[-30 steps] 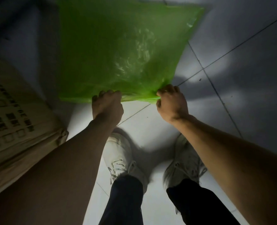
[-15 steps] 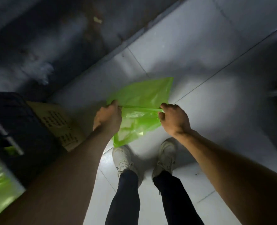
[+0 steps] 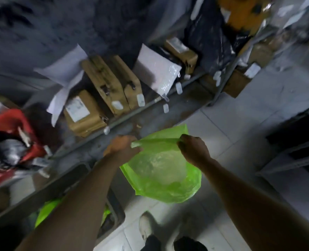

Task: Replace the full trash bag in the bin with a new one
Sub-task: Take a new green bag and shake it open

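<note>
I hold a thin, translucent green trash bag (image 3: 161,171) in the air in front of me, its mouth stretched between my hands. My left hand (image 3: 122,146) pinches the left edge of the rim and my right hand (image 3: 193,150) pinches the right edge. The bag billows open below my hands, above the pale tiled floor. At the lower left, under my left forearm, a dark bin (image 3: 113,205) shows with a green bag (image 3: 45,212) inside it, mostly hidden by my arm.
A low metal shelf (image 3: 150,104) with several brown parcels (image 3: 84,113) and white mailers (image 3: 157,73) runs across ahead. A red crate (image 3: 14,124) holding dark bags stands at the left. Dark furniture (image 3: 295,142) sits at the right. My shoes (image 3: 146,227) are on the tiles below.
The view has swung upward from the floor to the shelves. The bag's mouth has been pulled wider and the bag has filled out with air; both hands keep their hold.
</note>
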Tool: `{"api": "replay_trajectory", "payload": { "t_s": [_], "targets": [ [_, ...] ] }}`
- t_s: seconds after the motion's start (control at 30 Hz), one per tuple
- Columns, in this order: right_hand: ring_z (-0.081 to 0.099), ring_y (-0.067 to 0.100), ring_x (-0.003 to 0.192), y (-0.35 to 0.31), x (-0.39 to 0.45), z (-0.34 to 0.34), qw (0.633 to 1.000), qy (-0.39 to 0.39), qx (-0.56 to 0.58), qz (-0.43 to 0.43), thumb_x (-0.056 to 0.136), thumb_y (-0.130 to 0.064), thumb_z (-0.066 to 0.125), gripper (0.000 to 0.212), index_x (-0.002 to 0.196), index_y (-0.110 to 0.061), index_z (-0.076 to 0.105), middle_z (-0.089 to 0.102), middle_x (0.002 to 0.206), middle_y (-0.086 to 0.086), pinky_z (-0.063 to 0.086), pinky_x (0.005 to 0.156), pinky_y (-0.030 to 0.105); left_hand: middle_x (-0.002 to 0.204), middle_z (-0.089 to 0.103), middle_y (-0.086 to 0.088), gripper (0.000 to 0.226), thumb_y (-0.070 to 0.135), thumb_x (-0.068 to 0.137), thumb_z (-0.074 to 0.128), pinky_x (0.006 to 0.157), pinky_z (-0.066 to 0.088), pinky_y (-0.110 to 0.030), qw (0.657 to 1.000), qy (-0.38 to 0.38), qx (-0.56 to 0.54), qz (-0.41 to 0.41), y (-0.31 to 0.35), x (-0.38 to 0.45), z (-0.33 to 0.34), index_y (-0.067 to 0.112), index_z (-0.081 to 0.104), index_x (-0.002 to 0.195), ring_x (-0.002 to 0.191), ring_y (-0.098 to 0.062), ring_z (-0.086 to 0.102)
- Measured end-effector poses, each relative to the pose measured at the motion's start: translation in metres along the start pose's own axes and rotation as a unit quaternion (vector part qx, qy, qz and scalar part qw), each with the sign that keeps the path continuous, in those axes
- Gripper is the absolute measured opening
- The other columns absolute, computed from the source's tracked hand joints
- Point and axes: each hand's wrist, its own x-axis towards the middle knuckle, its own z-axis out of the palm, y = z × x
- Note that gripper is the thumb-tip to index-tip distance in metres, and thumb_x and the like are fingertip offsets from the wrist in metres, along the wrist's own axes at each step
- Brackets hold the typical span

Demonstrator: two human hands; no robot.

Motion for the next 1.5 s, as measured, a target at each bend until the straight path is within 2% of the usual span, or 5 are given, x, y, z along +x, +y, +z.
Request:
{"api": "replay_trajectory", "payload": {
  "t_s": [0.17,0.4,0.77,0.97,1.5],
  "targets": [
    [0.062,0.042,0.089,-0.056,0.004,-0.074,0.995,0.039,0.016,-0.090,0.092,-0.034,0.053,0.023,0.083,-0.013,0.053,0.066,0.090,0.019,0.037,0.062,0.035,0.126,0.064,-0.013,0.042,0.040,0.089,0.058,0.090,0.049,-0.037,0.998,0.044,0.029,-0.046,0.004,-0.038,-0.074,0.024,0.061,0.128,0.114,-0.032,0.060],
    [0.064,0.039,0.095,-0.130,0.008,-0.127,0.979,0.007,-0.004,-0.202,0.094,-0.033,0.049,0.026,0.093,-0.009,0.060,0.069,0.100,0.021,0.046,0.072,0.038,0.115,0.064,-0.020,0.028,0.025,0.091,0.050,0.089,0.049,-0.043,0.977,0.152,0.040,-0.142,0.002,-0.107,-0.114,0.013,0.061,0.114,0.107,-0.041,0.061],
    [0.062,0.042,0.092,-0.235,-0.054,-0.123,0.888,-0.052,-0.053,-0.453,0.093,-0.029,0.047,0.024,0.083,-0.009,0.057,0.067,0.096,0.023,0.035,0.061,0.036,0.122,0.061,-0.024,0.043,0.021,0.088,0.055,0.085,0.051,-0.046,0.899,0.299,0.014,-0.319,-0.005,-0.285,-0.107,0.014,0.052,0.130,0.107,-0.046,0.059],
    [0.063,0.041,0.092,-0.291,-0.154,-0.083,0.819,-0.128,-0.052,-0.557,0.090,-0.029,0.048,0.022,0.084,-0.011,0.058,0.068,0.100,0.022,0.042,0.066,0.038,0.102,0.069,-0.022,0.026,0.028,0.086,0.054,0.077,0.053,-0.042,0.824,0.321,-0.041,-0.465,0.000,-0.424,-0.065,0.014,0.067,0.104,0.097,-0.044,0.063],
    [0.061,0.038,0.099,-0.336,-0.561,0.001,0.599,-0.236,-0.076,-0.761,0.094,-0.035,0.048,0.025,0.095,-0.013,0.062,0.067,0.107,0.019,0.046,0.075,0.040,0.101,0.069,-0.024,0.020,0.017,0.085,0.053,0.076,0.049,-0.040,0.645,0.343,-0.083,-0.678,0.072,-0.817,0.098,0.008,0.069,0.094,0.098,-0.042,0.063]
  ]
}}
